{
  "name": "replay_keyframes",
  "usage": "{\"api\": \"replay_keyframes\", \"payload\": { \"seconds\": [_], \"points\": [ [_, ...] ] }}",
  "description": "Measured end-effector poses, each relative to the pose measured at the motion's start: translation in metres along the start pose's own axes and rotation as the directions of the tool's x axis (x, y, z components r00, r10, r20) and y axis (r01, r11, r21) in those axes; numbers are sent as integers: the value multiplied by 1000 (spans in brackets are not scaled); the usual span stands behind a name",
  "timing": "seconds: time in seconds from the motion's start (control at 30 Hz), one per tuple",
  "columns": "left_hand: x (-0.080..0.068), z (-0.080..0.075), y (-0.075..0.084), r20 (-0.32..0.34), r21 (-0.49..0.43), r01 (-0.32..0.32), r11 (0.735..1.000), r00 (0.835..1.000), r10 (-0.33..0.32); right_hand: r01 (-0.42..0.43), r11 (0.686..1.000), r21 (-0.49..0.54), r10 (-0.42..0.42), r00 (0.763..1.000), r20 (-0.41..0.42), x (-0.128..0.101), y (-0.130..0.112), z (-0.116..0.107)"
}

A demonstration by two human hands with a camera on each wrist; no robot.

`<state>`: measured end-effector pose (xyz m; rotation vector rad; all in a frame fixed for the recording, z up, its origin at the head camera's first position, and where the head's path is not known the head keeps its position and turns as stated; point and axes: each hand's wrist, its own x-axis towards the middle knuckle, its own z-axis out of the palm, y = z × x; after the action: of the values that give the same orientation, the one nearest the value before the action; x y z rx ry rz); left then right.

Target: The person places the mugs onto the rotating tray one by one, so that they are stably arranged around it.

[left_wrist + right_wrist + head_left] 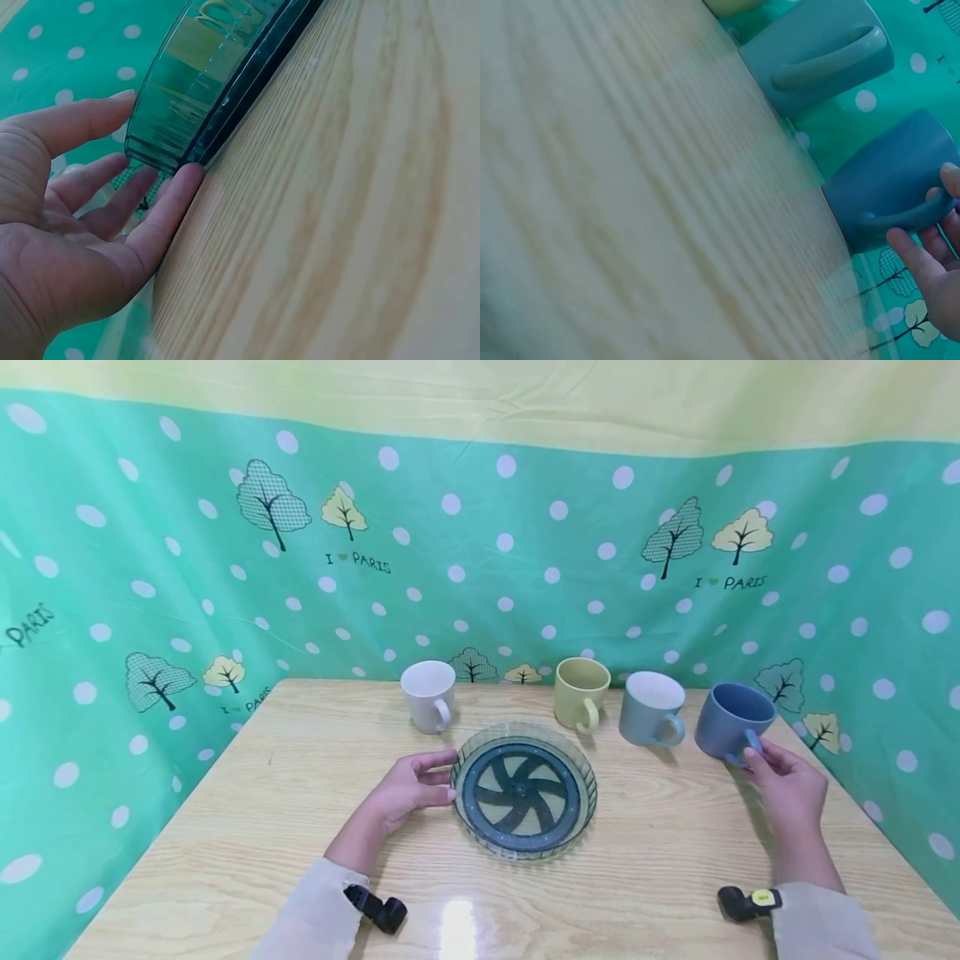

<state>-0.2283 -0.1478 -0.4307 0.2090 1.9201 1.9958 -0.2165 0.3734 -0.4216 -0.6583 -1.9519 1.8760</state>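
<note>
Seated at a pale wooden desk [285,827], you have both forearms resting near its front edge, each in a light sleeve [318,914] with a small black camera mount [378,908] at the wrist. Your left hand [408,785] lies flat beside the round glass dish [523,791] at the desk's centre, its fingers [161,206] straight and relaxed, the tips touching the dish's left rim; the left wrist view shows them pressed to the glass wall where it meets the wood, gripping nothing. A dark pinwheel-patterned disc [521,793] sits inside the dish. To the right and slightly farther off, your right hand [787,789] closes its fingers [919,259] on the handle of the dark blue mug [731,720], which tilts toward the left near the desk's right edge; whether its base touches the wood cannot be told. Beyond the dish, three more mugs stand upright in a row: a white mug [429,695] at the left, a yellow mug [581,692] in the middle, and a grey-blue mug [651,707] just beside the dark blue one. Behind them hangs a green polka-dot cloth [525,552] printed with trees.
</note>
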Motion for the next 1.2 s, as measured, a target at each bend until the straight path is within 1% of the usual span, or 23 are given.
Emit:
{"api": "replay_keyframes", "payload": {
  "seconds": [0.33, 0.6, 0.77, 0.9, 1.13, 1.2],
  "points": [
    [1, -2, -4, 23, -12, -9, 1000, 1000, 10, 4, 1000, 29, -3, 999, -34, -3, -1, 2],
    [-1, -6, -4, 40, -5, -27, 1000, 999, 27, 0, 984, 181, 14, 997, -73, -4, 5, 8],
    [0, -4, -4, 28, -14, -25, 1000, 999, 25, -8, 978, 207, 35, 992, -124, -3, 3, 9],
    [0, -3, -4, 21, -17, -25, 1000, 999, 26, -18, 978, 206, 51, 987, -153, -4, 2, 8],
    [0, -2, -5, 27, -25, -25, 999, 999, 26, 22, 952, 307, 42, 979, -198, -7, 1, 7],
    [1, -2, -5, 28, -32, -25, 999, 999, 25, 37, 951, 308, 28, 978, -205, -7, 2, 7]
  ]
}}
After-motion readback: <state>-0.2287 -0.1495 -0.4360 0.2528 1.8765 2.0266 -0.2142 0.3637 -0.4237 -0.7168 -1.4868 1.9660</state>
